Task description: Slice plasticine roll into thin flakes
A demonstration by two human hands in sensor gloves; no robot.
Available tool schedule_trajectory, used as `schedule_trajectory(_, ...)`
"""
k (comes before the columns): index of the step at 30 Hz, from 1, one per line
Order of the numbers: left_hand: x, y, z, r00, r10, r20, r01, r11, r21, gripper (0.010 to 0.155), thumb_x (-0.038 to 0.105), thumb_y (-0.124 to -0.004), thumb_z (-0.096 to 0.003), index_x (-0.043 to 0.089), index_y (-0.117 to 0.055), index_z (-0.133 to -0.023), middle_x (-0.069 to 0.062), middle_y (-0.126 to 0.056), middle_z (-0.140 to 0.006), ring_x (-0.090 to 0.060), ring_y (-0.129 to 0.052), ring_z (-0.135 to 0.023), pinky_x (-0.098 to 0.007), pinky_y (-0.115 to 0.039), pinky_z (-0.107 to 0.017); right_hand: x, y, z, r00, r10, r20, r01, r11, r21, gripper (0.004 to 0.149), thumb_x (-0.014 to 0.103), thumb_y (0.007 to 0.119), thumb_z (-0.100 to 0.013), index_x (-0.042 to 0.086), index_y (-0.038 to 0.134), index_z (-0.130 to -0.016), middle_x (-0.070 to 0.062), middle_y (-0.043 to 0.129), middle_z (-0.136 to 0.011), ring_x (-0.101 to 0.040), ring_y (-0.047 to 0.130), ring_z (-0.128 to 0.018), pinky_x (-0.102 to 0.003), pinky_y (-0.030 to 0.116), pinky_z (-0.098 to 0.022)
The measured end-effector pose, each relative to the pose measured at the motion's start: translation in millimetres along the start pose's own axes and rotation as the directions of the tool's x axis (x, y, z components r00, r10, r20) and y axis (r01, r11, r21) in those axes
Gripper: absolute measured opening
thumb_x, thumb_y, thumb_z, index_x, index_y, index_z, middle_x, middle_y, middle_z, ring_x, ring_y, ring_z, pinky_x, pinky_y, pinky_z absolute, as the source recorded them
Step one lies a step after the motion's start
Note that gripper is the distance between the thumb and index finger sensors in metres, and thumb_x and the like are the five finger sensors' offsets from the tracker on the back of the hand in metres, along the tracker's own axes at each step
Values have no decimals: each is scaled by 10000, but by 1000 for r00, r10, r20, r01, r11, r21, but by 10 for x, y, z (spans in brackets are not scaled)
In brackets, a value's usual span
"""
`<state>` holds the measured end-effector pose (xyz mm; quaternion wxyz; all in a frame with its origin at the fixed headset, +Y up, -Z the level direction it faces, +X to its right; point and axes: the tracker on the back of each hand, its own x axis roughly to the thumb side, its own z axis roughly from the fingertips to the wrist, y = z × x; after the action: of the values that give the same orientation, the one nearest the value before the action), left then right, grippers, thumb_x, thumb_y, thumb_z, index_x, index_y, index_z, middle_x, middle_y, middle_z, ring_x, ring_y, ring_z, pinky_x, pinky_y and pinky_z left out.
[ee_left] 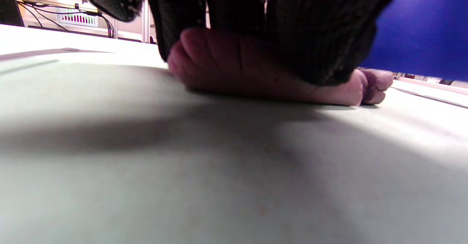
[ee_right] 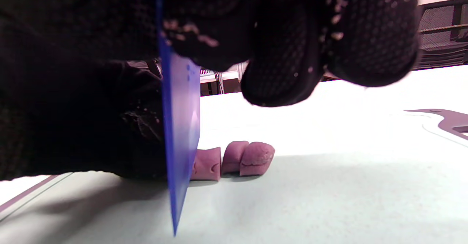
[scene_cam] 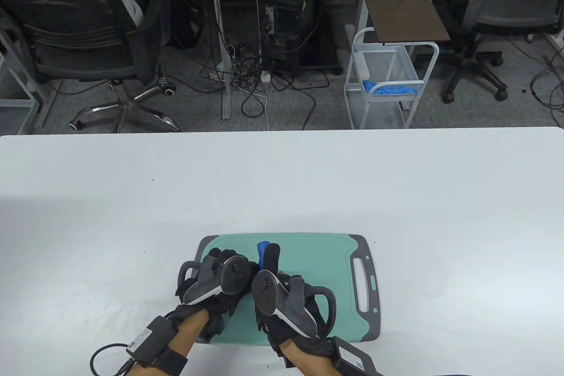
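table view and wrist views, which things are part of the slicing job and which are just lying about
In the job:
- pinkish-purple plasticine roll, under left hand
- cut pieces
- blue plastic blade, in right hand
- teal cutting board with grey rim

Just about:
- white wire trolley
- black office chair

overhead table view, two board-level wrist close-ups

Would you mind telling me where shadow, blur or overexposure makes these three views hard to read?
Left wrist view: the cutting board close to the lens is soft, and a broad shadow lies under the left hand on the plasticine roll. Right wrist view: the right hand is nearly black and the table behind is blown out. Table view: evenly lit, edges bowed.
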<state>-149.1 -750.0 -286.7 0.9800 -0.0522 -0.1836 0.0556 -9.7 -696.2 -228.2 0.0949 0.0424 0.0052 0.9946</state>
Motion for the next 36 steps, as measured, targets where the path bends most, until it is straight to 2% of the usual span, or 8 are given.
schedule_trajectory(36,-25,-12,-10,999,33,-1,-33,999,-15,487,473,-912,-324,393,-884,-804,102,-948,-885,-294,-889,-952,-571,-654,-749,51,217,-105,998,62,14,-61,998,-21,853,395,824,-469,144,272,-1070,-28,916,-416,-320,979,-464,-544,832,-370)
